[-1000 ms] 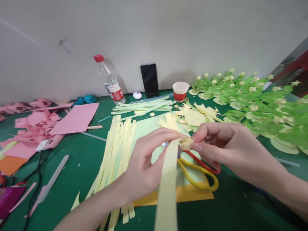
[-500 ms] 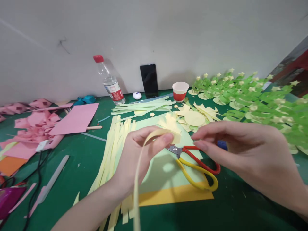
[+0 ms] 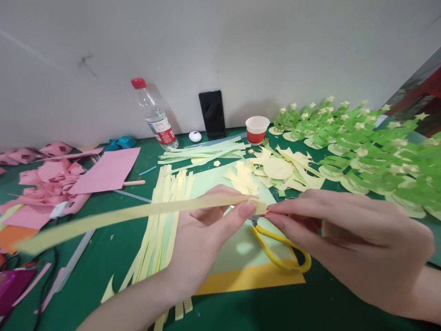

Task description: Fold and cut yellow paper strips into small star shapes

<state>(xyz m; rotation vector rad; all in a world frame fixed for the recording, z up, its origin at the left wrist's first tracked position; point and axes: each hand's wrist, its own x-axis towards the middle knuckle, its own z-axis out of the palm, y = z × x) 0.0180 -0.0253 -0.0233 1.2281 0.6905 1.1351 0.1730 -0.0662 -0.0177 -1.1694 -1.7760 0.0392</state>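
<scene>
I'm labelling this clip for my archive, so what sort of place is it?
Most likely a papercraft worktable: there are yellow-handled scissors, pale yellow paper strips, and many green paper curls topped with stars. Whether home or workshop, I can't tell.

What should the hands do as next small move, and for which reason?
Probably the right hand should pinch the short end of the yellow strip: its fingertips are right at that end, while the left hand holds the strip close by.
</scene>
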